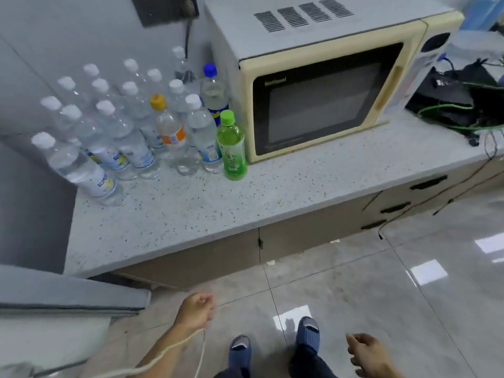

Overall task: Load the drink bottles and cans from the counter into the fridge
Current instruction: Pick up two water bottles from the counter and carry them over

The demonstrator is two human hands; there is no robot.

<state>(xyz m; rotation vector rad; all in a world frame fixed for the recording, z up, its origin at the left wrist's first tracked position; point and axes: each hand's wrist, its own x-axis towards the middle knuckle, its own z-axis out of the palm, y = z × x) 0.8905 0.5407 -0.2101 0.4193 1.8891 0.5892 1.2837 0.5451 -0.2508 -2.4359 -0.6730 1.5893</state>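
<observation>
Fingers of my left hand (197, 309) hung loosely curled and held nothing, low over the tiled floor (354, 282), with a pale cord (174, 350) running along that forearm. My right hand (364, 350) hung near the bottom edge, its fingers likewise slack and empty. Both hands were well apart from the bench (191, 214), and my blue slippers (308, 334) stood between them on the floor.

On the far left part of the speckled bench stood the drinks: a cluster of clear water bottles with white caps (109, 126), one clear bottle with an orange cap and orange label (170, 129) among them, a blue-capped bottle (214, 91) behind, and a green tea bottle (231, 145) at the right of the group, just beside a cream microwave (327, 85). The nearest white-capped bottle (79, 170) stood at the left edge of the bench. Right of the microwave lay a black bag (450, 96) and green cables (447, 110). A grey surface (68, 290) showed at near left.
</observation>
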